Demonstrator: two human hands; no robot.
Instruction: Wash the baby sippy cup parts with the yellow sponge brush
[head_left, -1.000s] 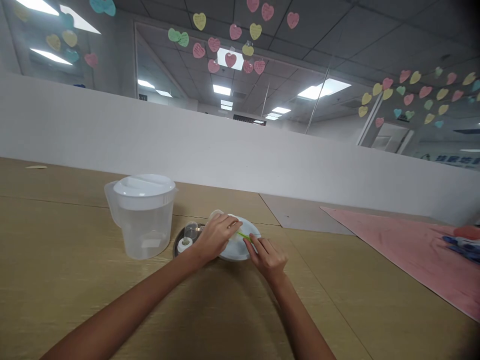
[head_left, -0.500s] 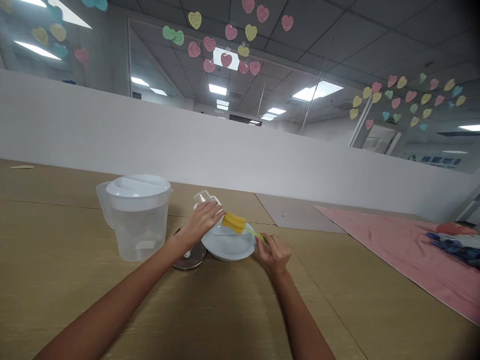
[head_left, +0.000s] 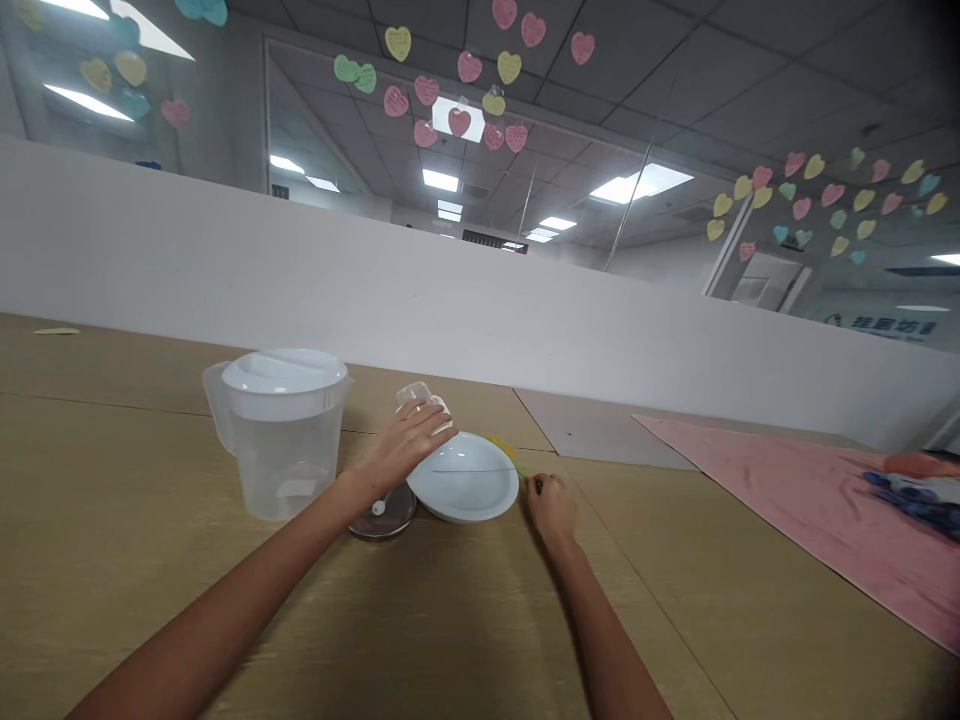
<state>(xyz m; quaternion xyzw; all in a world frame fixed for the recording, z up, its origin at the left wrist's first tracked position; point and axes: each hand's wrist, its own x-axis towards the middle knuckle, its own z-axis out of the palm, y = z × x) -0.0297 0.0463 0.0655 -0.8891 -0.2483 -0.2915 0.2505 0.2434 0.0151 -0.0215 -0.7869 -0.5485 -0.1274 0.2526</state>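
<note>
Yellow-headed brush (head_left: 502,447) at bowl's (head_left: 463,487) far right rim, on or just above table (head_left: 465,620), head partly hidden; likely parked outside so the bowl stays free. Right hand (head_left: 553,505): fingers curled at the green handle end, forearm low; clamped or released, cannot tell. Left hand (head_left: 409,440): palm down, fingers closed over clear container (head_left: 412,393), probably steadying it. Dark tray (head_left: 397,522) beneath left wrist, lidded pitcher (head_left: 289,435) farther left. 2 hands visible.

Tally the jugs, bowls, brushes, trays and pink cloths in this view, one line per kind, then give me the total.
Jug: 1
Bowl: 1
Brush, partly hidden: 1
Tray: 1
Pink cloth: 1
Total: 5
</note>
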